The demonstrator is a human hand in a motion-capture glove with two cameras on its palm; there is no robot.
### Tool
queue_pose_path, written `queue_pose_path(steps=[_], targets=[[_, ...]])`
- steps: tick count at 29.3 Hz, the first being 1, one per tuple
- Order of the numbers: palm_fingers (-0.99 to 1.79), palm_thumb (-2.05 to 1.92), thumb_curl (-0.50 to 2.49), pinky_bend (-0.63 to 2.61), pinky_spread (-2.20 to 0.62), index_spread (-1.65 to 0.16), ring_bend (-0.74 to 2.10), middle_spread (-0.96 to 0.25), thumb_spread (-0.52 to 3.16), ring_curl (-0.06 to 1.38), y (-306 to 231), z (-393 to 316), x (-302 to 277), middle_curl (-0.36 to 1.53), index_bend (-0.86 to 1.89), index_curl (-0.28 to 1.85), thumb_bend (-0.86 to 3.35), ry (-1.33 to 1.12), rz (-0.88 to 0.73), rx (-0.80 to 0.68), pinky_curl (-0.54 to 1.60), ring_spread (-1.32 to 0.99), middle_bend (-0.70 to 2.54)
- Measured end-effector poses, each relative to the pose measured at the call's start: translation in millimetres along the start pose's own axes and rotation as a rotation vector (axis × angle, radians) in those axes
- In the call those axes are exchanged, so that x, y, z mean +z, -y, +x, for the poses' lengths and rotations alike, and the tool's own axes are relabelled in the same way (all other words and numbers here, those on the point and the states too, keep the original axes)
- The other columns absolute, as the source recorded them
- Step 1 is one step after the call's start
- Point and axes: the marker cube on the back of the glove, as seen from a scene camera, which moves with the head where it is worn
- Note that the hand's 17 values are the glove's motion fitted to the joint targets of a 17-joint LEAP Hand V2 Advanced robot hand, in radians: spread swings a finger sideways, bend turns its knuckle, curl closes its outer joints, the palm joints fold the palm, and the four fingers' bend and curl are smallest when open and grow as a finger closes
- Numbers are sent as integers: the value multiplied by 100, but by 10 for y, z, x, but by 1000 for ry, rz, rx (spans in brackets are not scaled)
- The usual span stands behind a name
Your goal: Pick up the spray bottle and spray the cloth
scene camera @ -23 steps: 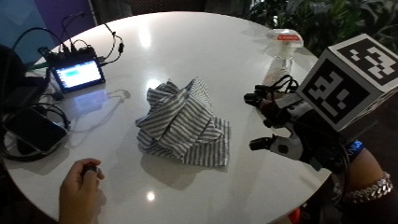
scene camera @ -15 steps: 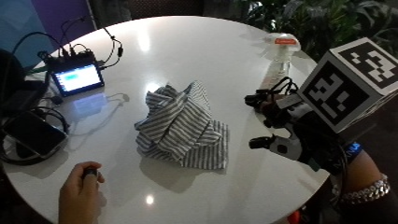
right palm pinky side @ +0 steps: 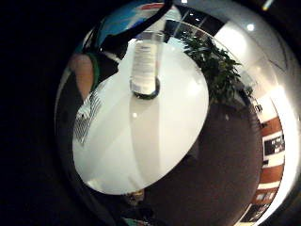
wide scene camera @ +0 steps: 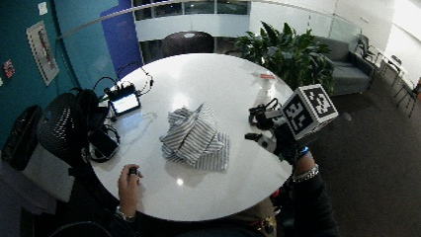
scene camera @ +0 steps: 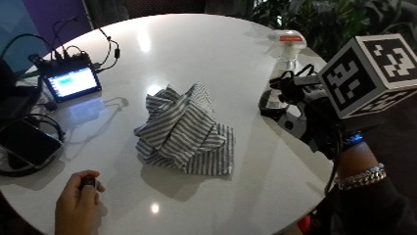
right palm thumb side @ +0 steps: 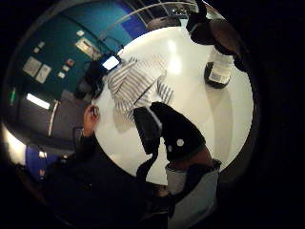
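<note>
A clear spray bottle (scene camera: pixel 285 51) with a white head and red nozzle stands upright near the far right rim of the round white table (scene camera: pixel 196 44). A crumpled grey-striped cloth (scene camera: pixel 186 129) lies mid-table. My gloved right hand (scene camera: pixel 296 103) hovers just in front of the bottle, beside the table's right edge, fingers spread and holding nothing. The little finger side palm view faces the bottle (right palm pinky side: pixel 145 63) standing on the table, with the cloth (right palm pinky side: pixel 87 115) beside it. The thumb side palm view shows the bottle (right palm thumb side: pixel 219 69), the cloth (right palm thumb side: pixel 138 83) and a gloved finger (right palm thumb side: pixel 176 131).
A small lit screen (scene camera: pixel 70 81) with cables sits at the table's left, and a dark phone-like device (scene camera: pixel 26 142) lies below it. The bare left hand (scene camera: pixel 78 196) rests at the near edge holding a small black object. Plants (scene camera: pixel 319 19) stand beyond the far rim.
My gloved hand has edged a little closer to the bottle. The bottle and cloth have stayed where they were.
</note>
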Motion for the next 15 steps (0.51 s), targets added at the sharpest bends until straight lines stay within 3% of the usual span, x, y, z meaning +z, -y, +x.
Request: queue_pose_path(steps=[9, 15], targets=[[100, 49, 20, 23, 11, -36, 49, -11, 113, 30, 317, 371, 41, 31, 14, 25, 8, 44, 221, 372, 26, -12, 28], [100, 51, 22, 22, 9, -33, 48, -10, 116, 33, 556, 449, 159, 33, 13, 26, 6, 128, 266, 484, 28, -10, 25]])
